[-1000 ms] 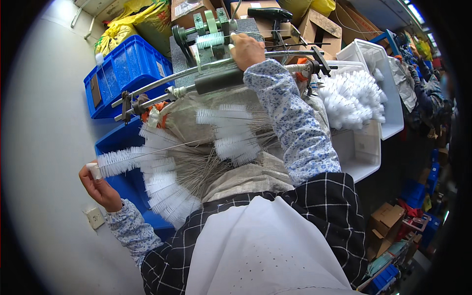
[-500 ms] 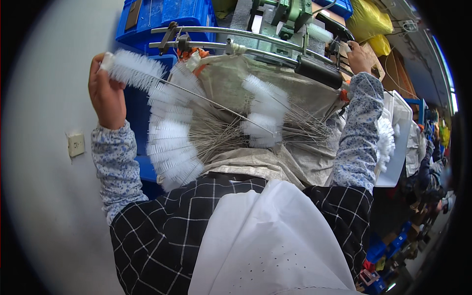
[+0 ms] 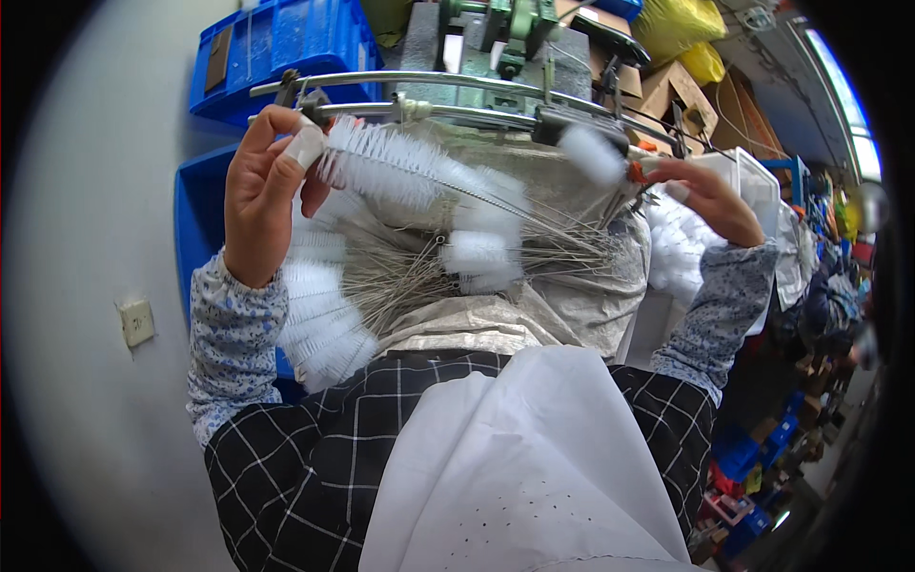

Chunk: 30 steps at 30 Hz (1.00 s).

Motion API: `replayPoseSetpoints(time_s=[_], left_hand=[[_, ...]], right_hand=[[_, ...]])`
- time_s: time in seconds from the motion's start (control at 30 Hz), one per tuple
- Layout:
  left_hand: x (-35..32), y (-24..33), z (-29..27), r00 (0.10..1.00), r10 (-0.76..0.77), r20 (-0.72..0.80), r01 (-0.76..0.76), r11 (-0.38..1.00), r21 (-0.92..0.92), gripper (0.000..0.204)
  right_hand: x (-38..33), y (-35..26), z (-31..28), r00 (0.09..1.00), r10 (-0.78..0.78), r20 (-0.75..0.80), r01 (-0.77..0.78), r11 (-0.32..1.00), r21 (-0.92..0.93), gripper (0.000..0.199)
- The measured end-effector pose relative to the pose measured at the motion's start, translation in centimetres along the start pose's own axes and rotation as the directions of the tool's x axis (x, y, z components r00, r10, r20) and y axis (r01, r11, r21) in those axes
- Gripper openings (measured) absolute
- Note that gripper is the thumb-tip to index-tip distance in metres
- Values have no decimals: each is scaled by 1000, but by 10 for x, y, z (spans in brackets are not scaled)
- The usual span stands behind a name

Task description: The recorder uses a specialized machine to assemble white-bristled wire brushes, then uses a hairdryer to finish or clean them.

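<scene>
From my remote post, I read the left grip (image 3: 262,191) as pinched closed, thumb against fingers, on the bristled end of one white brush (image 3: 386,167). This brush is raised above the sacking (image 3: 467,324), its twisted wire stem slanting down to the right over other wire stems (image 3: 391,281). The right grip (image 3: 713,202) has its fingers extended beside a second bristle head (image 3: 593,154), which is blurred; I cannot tell whether it has hold of it. For good handling, I judge the following to apply: pinch at the extreme end so the bristles are not crushed; draw the stem along its own length, since a crosswise pull could snag or bend it; leave clearance to the metal bars (image 3: 410,77) just beyond. Containers: the upper blue bin (image 3: 276,57) stands at upper left, contents not visible to me. A lower blue bin (image 3: 195,224) stands behind the left grip, its interior largely hidden by that grip and the fanned brush heads (image 3: 324,310). At right, white bristle heads (image 3: 679,234) are heaped by a white bin (image 3: 762,176); I cannot confirm which compartment holds them.
</scene>
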State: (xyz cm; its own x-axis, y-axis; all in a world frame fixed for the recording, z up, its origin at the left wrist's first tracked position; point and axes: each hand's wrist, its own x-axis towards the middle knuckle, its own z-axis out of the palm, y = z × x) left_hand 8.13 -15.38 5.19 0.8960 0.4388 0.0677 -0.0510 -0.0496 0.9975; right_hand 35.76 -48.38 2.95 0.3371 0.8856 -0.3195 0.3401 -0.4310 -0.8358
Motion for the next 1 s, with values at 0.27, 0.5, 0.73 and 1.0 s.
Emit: replayPoseSetpoints(time_s=[0.27, 0.5, 0.73, 1.0], left_hand=[[-5, -3, 46, 929, 148, 341, -196, 974, 112, 17], [-75, -39, 40, 815, -430, 388, -2, 667, 745, 40], [-147, -80, 28, 824, -440, 358, -383, 33, 923, 73], [-136, -83, 27, 790, -589, 168, -319, -162, 934, 71]], right_hand=[[43, -79, 119, 929, -365, 58, 328, 887, 325, 39], [44, -63, 127, 976, -218, 11, 198, 903, 381, 36], [16, -49, 115, 558, -434, -707, 66, 873, -484, 58], [1, -49, 126, 541, -425, -725, 17, 868, -496, 59]])
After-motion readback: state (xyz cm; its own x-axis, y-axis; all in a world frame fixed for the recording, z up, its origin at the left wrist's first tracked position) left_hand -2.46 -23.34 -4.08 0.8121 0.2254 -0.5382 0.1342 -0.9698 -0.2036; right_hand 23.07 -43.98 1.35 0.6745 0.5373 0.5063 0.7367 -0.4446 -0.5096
